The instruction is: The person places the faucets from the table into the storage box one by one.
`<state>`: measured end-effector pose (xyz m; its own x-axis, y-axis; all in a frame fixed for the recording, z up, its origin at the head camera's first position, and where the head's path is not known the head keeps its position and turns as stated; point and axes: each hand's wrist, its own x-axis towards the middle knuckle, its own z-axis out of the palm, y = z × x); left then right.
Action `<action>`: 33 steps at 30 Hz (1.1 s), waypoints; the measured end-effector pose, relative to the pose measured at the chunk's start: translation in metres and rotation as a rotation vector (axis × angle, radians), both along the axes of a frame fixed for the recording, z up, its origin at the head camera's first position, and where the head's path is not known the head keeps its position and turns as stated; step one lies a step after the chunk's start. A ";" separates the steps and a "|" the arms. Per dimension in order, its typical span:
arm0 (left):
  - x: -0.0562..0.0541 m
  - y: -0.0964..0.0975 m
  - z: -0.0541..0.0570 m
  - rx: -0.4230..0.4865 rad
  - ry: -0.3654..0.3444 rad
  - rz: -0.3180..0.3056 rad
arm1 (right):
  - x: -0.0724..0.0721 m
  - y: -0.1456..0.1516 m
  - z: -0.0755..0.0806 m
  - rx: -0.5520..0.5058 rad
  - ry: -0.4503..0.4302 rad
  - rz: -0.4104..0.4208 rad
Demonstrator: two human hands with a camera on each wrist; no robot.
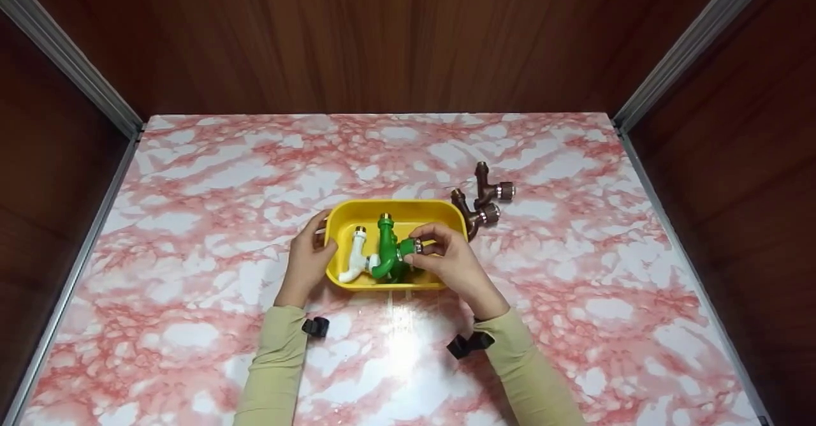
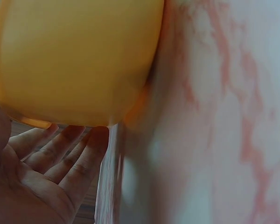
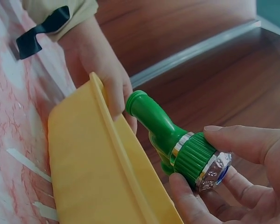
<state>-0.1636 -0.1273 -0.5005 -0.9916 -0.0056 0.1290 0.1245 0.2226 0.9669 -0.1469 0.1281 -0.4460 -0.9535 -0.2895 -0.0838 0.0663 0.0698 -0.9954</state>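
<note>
Here, the right hand (image 1: 447, 257) pinches a green tap (image 1: 386, 242) by its knob (image 1: 408, 247) over a yellow tub (image 1: 408, 204), long axis front-to-back, metal tip (image 1: 385, 218) pointing away, spout (image 1: 381, 271) nearer, while the left hand (image 1: 308, 261) grips the tub's left end between thumb and fingers.

Tabletop (image 1: 210, 241) is marbled red and white (shiny on the near side of the grip). On it sits a yellow bin (image 1: 414, 209), beneath the right hand's (image 1: 446, 255) grip; two brown taps (image 1: 487, 192) lie rightward and beyond.
</note>
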 end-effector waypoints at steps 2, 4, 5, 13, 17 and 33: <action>0.000 0.000 0.000 -0.008 -0.002 0.004 | 0.001 -0.002 0.001 -0.001 0.006 0.001; 0.000 0.000 0.001 -0.015 -0.005 0.006 | 0.001 -0.003 0.001 -0.009 0.008 0.002; 0.000 0.000 0.001 -0.016 -0.006 0.006 | 0.001 -0.004 0.001 -0.013 0.010 0.003; -0.010 -0.004 -0.023 0.009 -0.008 0.022 | -0.003 -0.007 -0.009 -0.016 0.016 0.014; -0.002 -0.001 -0.004 0.019 -0.013 0.003 | -0.009 -0.008 -0.024 -0.022 0.016 0.011; -0.012 -0.005 -0.024 0.022 -0.015 0.000 | -0.011 -0.016 -0.035 -0.085 0.020 0.017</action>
